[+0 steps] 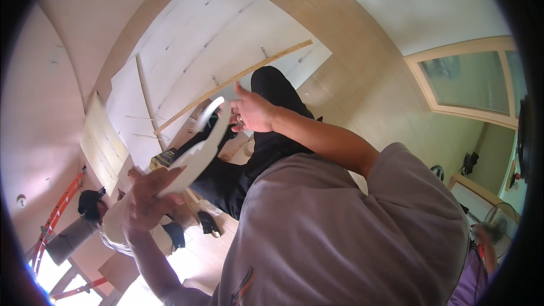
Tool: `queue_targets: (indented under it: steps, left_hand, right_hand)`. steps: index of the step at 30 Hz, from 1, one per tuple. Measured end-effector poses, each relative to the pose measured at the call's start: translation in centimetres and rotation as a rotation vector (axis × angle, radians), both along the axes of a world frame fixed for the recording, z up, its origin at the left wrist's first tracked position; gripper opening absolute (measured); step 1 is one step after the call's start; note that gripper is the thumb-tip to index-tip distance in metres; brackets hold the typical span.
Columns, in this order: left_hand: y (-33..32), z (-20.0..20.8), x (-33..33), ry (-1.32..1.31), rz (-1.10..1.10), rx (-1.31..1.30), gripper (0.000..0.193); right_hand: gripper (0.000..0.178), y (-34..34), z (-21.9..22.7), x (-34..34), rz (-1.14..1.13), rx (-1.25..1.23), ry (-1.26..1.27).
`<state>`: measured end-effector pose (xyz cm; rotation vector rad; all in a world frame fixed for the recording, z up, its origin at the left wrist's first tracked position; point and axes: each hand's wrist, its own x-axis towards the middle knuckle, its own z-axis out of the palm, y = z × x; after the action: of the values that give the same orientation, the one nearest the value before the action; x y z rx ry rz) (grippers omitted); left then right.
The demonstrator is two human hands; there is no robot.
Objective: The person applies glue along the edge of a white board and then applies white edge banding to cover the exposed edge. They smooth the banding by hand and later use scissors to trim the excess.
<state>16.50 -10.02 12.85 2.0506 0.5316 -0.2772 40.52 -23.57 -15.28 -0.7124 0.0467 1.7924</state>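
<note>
A white curved strip (195, 165), smeared by motion at its upper end, runs slantwise between my two hands. My left hand (148, 199) is closed on its lower end, with the fingers around the edge. Near the looped upper end is my right hand (255, 112), a ring on one finger. Its thumb points up and its fingers are apart; the strip passes by the fingertips, and whether they touch it is hard to see. My bent leg in black trousers (273, 89) lies beyond the right hand.
Large white panels (204, 28) lie on the floor, a long wooden strip (249, 71) across them. Lower left, a person in a dark cap (89, 205) crouches near an orange ladder (56, 215). A yellow-black box (162, 160) lies nearby. At right are a wood-framed window (464, 79) and another person's arm (486, 249).
</note>
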Motion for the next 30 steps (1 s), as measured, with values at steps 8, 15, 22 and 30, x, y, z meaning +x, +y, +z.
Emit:
queue_targets:
  steps: [8,15,22,30]
  left_hand:
    - [-0.7,-3.5,-4.1,0.198,0.108,-0.252,0.047]
    - [1.9,-3.3,-5.7,0.453,0.322,-0.31,0.031]
    - [5.8,-6.0,-8.3,0.547,0.293,-0.261,0.024]
    - [7.3,-8.1,-5.0,0.703,0.247,-0.032,0.017]
  right_hand:
    - [0.031,0.5,-0.6,7.2,-0.622,0.246,0.39]
    - [0.024,-4.0,-1.2,11.1,-0.852,0.131,0.232]
    - [0.016,-6.4,-4.8,10.8,-0.975,0.149,0.126]
    - [0.033,-7.6,-6.6,12.3,-1.06,0.132,0.028]
